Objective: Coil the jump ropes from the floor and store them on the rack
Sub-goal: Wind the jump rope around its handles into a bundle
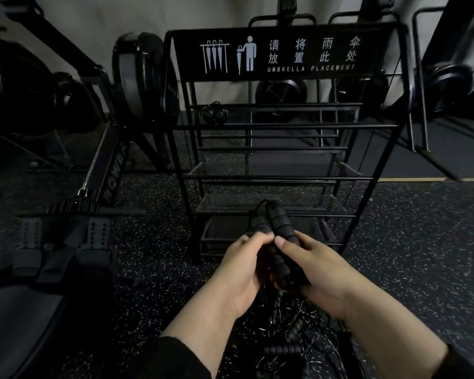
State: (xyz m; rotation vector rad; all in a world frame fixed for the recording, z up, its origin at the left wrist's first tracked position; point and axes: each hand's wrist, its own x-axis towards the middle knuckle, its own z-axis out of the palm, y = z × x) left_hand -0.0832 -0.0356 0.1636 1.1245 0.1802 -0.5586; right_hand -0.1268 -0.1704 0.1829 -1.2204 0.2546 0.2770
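Both hands hold one jump rope in front of the black rack [285, 126]. Its two black foam handles [274, 222] lie side by side, pointing up and away from me. My right hand [315, 272] grips the handles from the right, thumb across them. My left hand [244, 266] has its fingers curled round the rope's cord at the handles' left side. Below my wrists, more jump ropes [293, 340] lie in a tangle on the floor, thin cords and black handles mixed. One coiled rope [214, 114] hangs on an upper bar of the rack.
The rack carries an "UMBRELLA PLACEMENT" sign [282, 51] and several horizontal bars with mesh shelves. A rowing machine [107, 170] stands to the left, its footrests [63, 236] near my left arm. Fan-wheel machines line the wall behind. The floor is dark speckled rubber.
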